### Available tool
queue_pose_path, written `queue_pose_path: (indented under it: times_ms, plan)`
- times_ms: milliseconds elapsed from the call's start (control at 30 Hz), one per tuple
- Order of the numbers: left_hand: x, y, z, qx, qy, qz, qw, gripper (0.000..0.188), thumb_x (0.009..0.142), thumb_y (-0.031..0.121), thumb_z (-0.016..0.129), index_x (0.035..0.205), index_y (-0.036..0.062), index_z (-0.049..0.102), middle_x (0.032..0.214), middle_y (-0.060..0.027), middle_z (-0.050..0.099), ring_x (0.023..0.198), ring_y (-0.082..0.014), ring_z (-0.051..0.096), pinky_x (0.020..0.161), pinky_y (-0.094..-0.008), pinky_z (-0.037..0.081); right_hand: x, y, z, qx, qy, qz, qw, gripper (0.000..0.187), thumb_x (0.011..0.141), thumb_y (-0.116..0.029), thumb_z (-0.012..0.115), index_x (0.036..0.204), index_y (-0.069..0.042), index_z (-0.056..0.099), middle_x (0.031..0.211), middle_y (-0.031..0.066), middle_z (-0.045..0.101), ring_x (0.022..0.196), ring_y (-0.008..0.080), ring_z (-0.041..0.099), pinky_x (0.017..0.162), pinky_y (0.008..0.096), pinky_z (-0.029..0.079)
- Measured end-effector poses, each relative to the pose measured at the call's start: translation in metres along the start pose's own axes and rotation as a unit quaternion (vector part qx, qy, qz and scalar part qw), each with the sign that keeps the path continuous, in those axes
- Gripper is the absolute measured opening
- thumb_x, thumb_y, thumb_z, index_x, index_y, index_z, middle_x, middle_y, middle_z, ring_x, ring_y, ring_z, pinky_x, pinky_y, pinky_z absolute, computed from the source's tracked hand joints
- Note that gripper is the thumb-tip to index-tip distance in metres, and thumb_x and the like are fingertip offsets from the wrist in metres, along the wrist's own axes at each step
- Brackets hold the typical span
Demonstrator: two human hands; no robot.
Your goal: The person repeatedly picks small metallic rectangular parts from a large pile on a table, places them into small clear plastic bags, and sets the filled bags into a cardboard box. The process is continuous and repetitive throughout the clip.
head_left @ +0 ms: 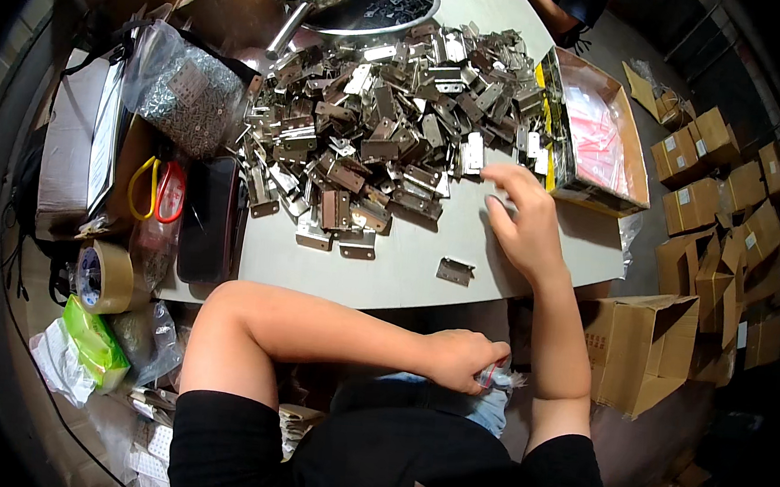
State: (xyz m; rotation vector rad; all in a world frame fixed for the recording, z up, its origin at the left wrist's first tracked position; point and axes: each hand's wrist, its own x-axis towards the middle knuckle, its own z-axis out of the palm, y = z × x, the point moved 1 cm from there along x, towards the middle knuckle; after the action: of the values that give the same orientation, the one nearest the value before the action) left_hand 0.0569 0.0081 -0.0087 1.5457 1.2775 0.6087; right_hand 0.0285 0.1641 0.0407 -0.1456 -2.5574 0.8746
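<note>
A large heap of small silver metal hinges (380, 125) covers the middle of the white table (315, 274). At the heap's right edge is my right hand (529, 222), its thumb and forefinger apart beside a hinge (474, 153). Whether a fingertip touches that hinge I cannot tell. One hinge (455, 271) lies alone near the table's front edge. My left hand (463, 359) is closed over my lap, on a small clear plastic bag (489, 374) with a red line along it. Most of the bag is hidden by the fingers.
An open box (636, 193) of red-lined plastic bags stands right of the heap. Behind it sits a metal bowl (435, 19) of black parts. At left are a bag of screws (188, 94), scissors (169, 194) and a tape roll (105, 276). Cartons (640, 351) stand at right.
</note>
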Motion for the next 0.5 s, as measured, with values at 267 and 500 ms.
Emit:
queue_pose_path:
  times_ms: [267,500]
  plan:
    - [0.000,-0.011,0.002,-0.039,0.012,0.051,0.998,0.046,0.074,0.016,0.071,0.113,0.0002,0.049,0.082,-0.0200,0.066,0.081,-0.0395,0.065,0.071,-0.0454,0.050,0.028,0.009,-0.002,-0.113,-0.084,-0.049,0.989,0.040,0.078,0.001,0.067,0.117,-0.004,0.057,0.111,0.0162,0.064,0.104,0.0335,0.060,0.089,0.0403,0.050]
    - [0.003,-0.012,-0.003,-0.074,0.021,0.032,0.997,0.047,0.075,0.020,0.072,0.113,0.0021,0.051,0.081,-0.0196,0.066,0.082,-0.0378,0.065,0.071,-0.0443,0.050,-0.038,0.035,-0.015,0.144,0.093,0.172,0.970,0.012,0.084,0.000,0.065,0.096,0.002,0.064,0.081,0.0043,0.066,0.073,0.0102,0.063,0.064,0.0244,0.050]
